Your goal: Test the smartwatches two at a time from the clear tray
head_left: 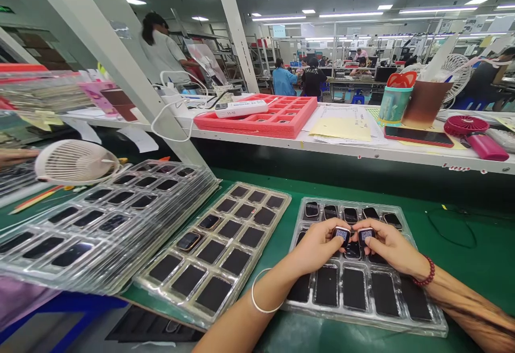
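My left hand (pixel 316 248) pinches a smartwatch body (pixel 341 235) between thumb and fingers, its lit screen showing a QR-like code. A second smartwatch body (pixel 366 236), lit with a similar code, is gripped by my right hand (pixel 388 245). The two watches are held side by side, faces up, over a clear plastic tray (pixel 354 311). More dark-faced watches lie in that tray's back row, and one watch (pixel 353 250) sits just below my hands. Black pads line its front compartments. My hands hide part of the middle row.
To the left lie another tray (pixel 257 259) holding two watches and a tall stack of filled trays (pixel 161 235). A white fan (pixel 76 161) stands behind the stack. The shelf (pixel 341 152) ahead carries a red foam tray (pixel 298 122), papers, cups and a phone. Co-workers are in the background.
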`<state>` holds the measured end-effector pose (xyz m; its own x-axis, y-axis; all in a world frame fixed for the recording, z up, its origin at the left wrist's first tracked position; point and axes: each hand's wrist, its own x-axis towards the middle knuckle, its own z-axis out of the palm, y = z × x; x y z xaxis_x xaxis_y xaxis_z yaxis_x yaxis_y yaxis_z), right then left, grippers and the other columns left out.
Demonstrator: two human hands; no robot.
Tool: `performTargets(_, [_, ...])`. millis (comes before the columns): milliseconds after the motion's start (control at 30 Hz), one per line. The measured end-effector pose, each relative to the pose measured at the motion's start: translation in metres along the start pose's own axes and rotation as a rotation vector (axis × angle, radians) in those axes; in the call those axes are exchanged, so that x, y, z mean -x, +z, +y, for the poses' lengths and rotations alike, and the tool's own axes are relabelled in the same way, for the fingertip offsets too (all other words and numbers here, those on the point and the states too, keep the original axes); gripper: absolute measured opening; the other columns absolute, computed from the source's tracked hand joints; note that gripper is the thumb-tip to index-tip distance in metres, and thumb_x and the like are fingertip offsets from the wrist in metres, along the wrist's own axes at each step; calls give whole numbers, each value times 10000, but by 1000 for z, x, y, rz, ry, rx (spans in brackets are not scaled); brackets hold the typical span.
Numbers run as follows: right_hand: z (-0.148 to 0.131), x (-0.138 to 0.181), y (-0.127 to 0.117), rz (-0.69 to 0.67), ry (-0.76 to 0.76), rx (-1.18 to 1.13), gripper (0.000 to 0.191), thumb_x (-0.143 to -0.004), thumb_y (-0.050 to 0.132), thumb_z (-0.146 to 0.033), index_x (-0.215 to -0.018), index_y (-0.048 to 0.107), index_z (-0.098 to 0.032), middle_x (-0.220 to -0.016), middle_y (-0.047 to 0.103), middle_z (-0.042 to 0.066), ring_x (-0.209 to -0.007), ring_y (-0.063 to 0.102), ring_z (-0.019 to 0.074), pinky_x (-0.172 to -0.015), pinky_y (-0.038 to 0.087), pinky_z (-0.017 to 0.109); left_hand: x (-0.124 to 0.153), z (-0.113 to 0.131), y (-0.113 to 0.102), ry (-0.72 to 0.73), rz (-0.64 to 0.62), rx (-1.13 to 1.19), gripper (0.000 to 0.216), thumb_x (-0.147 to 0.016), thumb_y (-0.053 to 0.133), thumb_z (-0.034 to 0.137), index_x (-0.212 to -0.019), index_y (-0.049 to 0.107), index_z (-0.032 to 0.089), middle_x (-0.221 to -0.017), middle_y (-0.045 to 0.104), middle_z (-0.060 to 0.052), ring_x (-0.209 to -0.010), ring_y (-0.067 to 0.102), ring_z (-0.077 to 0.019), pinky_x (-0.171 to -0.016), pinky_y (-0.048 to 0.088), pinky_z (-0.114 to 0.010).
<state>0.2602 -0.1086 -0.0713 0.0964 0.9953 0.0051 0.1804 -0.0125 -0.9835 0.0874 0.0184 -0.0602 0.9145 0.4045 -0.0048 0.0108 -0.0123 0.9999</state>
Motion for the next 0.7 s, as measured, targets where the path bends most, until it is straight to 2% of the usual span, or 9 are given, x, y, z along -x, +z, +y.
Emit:
performTargets(567, [-2, 0, 1, -5, -3, 11, 304, -889, 525, -387, -1126, 560, -200, -991, 626, 66, -676, 571, 134, -659, 484, 306, 1, 0, 0, -1, -8, -9, 250, -801, 527, 170, -1039, 602, 165, -1001, 633, -67, -865, 608, -180, -781, 522, -321])
performTargets(700, [-2, 0, 0, 0, -4, -3, 318, -893, 525, -407, -1125, 557, -193, -979, 626, 68, -665, 566, 127, -635, 482, 290, 1, 0, -1, 8, -15, -28, 235, -818, 544, 218, -1041, 600, 170, -996, 632, -68, -812, 607, -167, -766, 507, -312])
